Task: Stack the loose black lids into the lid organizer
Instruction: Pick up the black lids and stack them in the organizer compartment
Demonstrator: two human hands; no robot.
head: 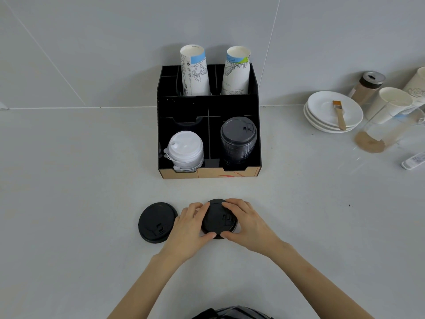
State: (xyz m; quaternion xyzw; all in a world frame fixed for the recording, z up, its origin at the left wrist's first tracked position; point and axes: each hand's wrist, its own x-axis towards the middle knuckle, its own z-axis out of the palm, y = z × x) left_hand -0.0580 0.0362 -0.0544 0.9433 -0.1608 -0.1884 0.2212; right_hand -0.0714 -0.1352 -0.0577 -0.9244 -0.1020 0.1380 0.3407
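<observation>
Both hands, left (192,223) and right (247,221), grip one black lid (218,218) on the counter (80,192). Second lid (157,223) lies beside it. Organizer (208,173) stack (238,140) awaits both.

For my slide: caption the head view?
Both hands grip a round black plastic lid before the organizer.

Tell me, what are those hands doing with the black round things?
The left hand and right hand are gripping a black lid on the counter. Another loose lid lies beside it. The lid organizer behind already holds a black lid stack and a white lid stack.
</observation>
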